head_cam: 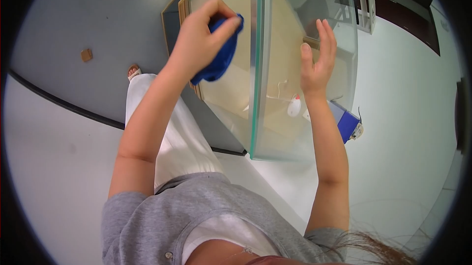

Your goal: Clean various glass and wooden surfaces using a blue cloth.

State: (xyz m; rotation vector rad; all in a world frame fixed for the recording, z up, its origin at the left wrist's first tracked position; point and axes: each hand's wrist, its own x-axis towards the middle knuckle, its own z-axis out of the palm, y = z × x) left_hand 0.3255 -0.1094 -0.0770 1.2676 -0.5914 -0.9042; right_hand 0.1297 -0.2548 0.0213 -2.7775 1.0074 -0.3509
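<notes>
My left hand [199, 36] is raised at upper centre-left, its thumb and fingers pinching a bunched dark-blue cloth [221, 54]. The cloth hangs below the fingers in front of a glass case [258, 65] with greenish glass edges and a metal strip at its corner. Right of that corner, my right hand [320, 60] is held up with the thumb apart from the fingers and nothing in it. It overlaps the case's side pane; whether it touches the glass I cannot tell. Through the pane show a pale interior and a white bottle-like thing with a red tip [294, 106].
A blue box-like thing [347, 125] with a cord lies right of my right forearm. Wooden edges [181, 6] border the case's left side. A small brown block [86, 55] lies on the grey floor, near my sandalled foot [133, 71]. A dark-fronted unit [405, 17] stands at upper right.
</notes>
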